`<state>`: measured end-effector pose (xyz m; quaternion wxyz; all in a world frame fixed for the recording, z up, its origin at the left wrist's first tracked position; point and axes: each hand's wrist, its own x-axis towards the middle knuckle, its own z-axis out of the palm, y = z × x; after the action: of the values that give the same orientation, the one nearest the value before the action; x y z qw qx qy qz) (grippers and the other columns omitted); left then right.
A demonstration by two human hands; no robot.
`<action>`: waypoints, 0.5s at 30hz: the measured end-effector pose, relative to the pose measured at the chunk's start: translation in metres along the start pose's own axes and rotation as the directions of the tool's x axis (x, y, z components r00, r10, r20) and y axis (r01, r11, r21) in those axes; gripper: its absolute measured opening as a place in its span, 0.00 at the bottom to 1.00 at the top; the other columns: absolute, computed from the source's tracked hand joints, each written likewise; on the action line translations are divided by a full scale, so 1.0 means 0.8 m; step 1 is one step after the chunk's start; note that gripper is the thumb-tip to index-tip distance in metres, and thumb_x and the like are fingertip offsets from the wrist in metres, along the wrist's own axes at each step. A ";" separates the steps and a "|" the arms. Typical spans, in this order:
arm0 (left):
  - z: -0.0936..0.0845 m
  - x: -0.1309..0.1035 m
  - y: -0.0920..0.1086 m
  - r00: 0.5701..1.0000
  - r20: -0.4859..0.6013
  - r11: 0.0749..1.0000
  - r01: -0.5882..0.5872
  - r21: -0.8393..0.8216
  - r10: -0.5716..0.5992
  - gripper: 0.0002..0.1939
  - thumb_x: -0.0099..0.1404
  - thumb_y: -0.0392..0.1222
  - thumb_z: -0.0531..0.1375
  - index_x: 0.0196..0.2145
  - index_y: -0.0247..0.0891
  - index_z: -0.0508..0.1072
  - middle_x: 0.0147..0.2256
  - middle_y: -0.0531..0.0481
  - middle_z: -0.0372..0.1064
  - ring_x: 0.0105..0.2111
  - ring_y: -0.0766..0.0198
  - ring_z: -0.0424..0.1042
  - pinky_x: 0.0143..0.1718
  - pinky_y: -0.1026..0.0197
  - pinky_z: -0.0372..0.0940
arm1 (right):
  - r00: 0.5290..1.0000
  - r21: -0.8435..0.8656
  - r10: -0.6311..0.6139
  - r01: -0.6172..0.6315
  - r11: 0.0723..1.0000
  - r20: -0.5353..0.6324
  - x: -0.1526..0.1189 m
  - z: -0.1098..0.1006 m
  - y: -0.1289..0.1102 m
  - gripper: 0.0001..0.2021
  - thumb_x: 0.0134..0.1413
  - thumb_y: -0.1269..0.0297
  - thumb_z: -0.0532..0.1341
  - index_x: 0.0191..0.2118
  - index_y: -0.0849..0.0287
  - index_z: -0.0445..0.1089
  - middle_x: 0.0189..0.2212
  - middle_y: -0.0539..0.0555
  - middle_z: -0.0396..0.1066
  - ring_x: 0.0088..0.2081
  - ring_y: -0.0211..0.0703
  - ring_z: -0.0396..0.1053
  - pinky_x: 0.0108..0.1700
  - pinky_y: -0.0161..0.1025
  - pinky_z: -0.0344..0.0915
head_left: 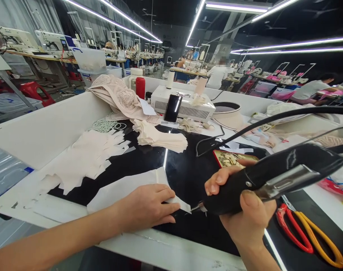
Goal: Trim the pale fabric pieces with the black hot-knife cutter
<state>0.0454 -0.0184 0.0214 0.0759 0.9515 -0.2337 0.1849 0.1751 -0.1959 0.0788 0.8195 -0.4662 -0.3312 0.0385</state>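
Observation:
My left hand (150, 205) lies flat with its fingers stretched out, pressing a pale fabric piece (117, 188) onto the black tabletop (185, 169). My right hand (245, 203) is wrapped round a black corded handheld tool (276, 169) with a metal lever along its side. The tool's narrow metal tip (199, 207) points left and meets, or nearly meets, the fabric's right corner. Whether it touches cannot be made out. A stack of cream fabric pieces (163, 137) lies beyond my left hand, and a spread pile of pale cut pieces (83, 158) to its left.
Scissors (304, 229) with red and orange handles lie at right. A tray of small pieces (230, 158) sits behind the tool. A white vented box (185, 101), a phone (173, 108) and lace fabric (117, 92) stand farther back. The tool's cable (262, 116) arches across the right side.

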 end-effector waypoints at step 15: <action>0.018 0.000 0.003 0.997 -0.070 0.996 0.031 -0.081 -0.036 0.14 0.73 0.51 0.67 0.45 0.37 0.76 0.43 0.45 0.73 0.46 0.55 0.75 0.49 0.56 0.74 | 0.995 -0.034 -0.068 0.065 0.997 -0.078 0.022 0.030 0.015 0.19 0.50 0.56 0.73 0.47 0.52 0.71 0.26 0.45 0.73 0.21 0.39 0.68 0.23 0.38 0.71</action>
<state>0.0491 -0.0239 0.0080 0.1250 0.9443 -0.2221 0.2080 0.1782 -0.1646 0.0864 0.8254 -0.4688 -0.3143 -0.0124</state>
